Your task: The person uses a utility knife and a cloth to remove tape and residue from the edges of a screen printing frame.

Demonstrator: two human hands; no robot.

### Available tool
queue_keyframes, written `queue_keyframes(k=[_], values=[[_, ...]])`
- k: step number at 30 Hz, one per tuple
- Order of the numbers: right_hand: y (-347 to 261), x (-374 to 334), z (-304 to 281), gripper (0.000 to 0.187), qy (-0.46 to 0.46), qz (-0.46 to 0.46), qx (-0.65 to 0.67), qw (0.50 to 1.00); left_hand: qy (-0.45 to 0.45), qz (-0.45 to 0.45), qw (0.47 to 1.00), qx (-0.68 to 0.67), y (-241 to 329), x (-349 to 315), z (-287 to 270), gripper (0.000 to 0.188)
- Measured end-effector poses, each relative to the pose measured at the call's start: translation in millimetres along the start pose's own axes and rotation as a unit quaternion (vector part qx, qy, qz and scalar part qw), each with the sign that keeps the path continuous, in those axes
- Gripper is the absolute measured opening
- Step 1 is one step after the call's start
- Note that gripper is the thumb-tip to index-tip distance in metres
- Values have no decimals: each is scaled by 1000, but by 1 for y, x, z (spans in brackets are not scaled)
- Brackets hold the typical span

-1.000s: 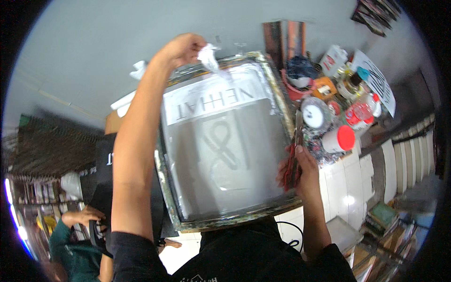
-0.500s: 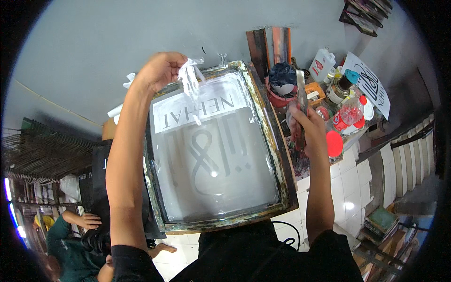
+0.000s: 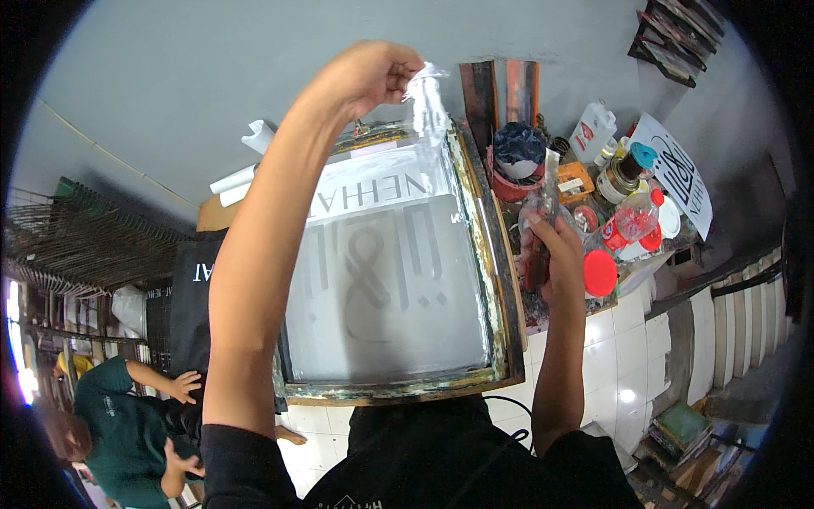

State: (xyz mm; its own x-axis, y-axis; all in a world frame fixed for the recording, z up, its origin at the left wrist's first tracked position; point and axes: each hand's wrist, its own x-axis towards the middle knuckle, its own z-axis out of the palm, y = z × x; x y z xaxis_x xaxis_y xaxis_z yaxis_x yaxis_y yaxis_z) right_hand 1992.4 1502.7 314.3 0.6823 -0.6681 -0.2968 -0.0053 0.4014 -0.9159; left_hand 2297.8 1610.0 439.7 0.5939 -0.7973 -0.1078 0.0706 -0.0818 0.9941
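My left hand (image 3: pixel 377 76) is raised over the far edge of a screen printing frame (image 3: pixel 398 392). Its fingers pinch a crumpled, white-smeared strip (image 3: pixel 429 110), which hangs over the frame's far right corner. White ink covers the far part of the mesh (image 3: pixel 424 331), where lettering shows; a looping design marks the grey part nearer me. Right of the frame, my right hand (image 3: pixel 555 242) is closed round a long flat tool (image 3: pixel 551 174) held upright, its upper end pale. I cannot make out the tool's exact kind.
Beside the frame stand a red tub (image 3: pixel 509 188), an orange basket (image 3: pixel 574 181), a metal can (image 3: pixel 616 182), a clear bottle (image 3: pixel 634 222) and a white jug (image 3: pixel 592 127). Two squeegees (image 3: pixel 519 89) lean on the wall. At lower left a person in a green shirt (image 3: pixel 119 433) sits nearby.
My left hand has moved right and farther away, carrying the white strip from the frame's far middle to its far right corner. My right hand is slightly lower. The other person's hands have shifted.
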Motion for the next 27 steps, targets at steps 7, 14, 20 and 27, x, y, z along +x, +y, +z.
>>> queue_keyframes(k=[7,14,20,27], values=[[0,-26,-36,24,36,6,20,999,-20,31,999,12,21,16,39,15],[7,-50,-59,23,67,16,25,997,24,68,997,16,33,17,59,13],[3,-57,-70,21,77,13,27,997,-14,67,997,41,40,30,49,12],[51,-41,-118,31,93,43,-123,987,-20,88,994,69,44,27,32,14]])
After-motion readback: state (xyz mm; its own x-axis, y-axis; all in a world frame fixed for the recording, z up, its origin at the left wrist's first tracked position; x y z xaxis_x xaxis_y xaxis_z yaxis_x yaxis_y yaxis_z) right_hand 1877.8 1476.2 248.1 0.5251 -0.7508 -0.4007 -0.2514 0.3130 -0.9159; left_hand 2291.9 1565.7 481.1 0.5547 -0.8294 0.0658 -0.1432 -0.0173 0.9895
